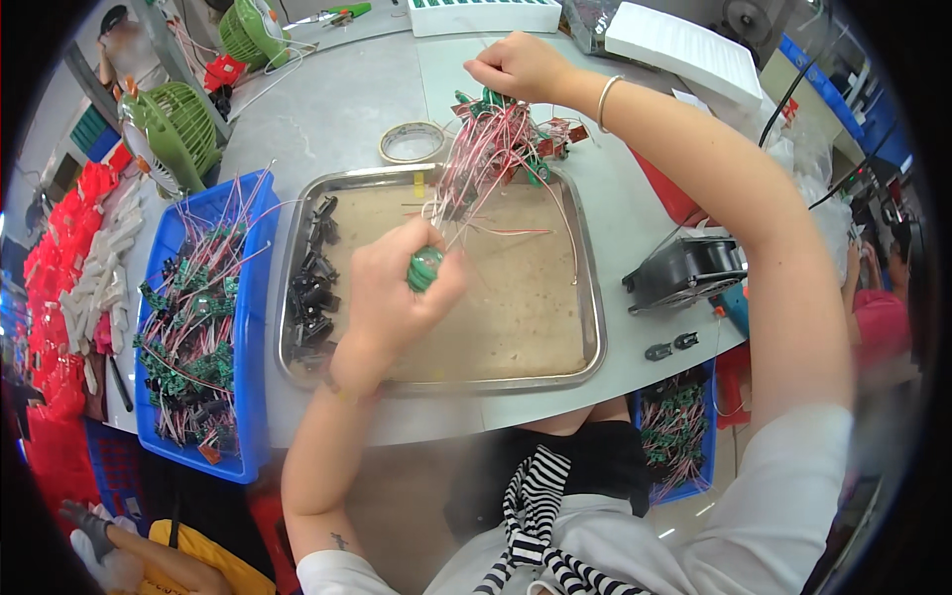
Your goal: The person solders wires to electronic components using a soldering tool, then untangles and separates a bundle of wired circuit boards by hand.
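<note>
My left hand (389,293) is closed round a few small green circuit boards (424,268) above the tray's left half. Farther off, my right hand (524,67) is closed on the top of a bundle of green circuit boards with red and white wires (486,147). The wires hang down between both hands, some reaching the left one; where each wire ends is hard to make out. Beneath lies a metal tray (598,332) with a tan bottom. Several black plastic parts (315,283) lie along its left side.
A blue bin (260,337) of wired boards stands left, another blue bin (706,466) low at right. A tape roll (412,142) lies behind the tray. Green fans (178,134) stand far left; a black fan (684,273) and two small black parts (672,346) are at right.
</note>
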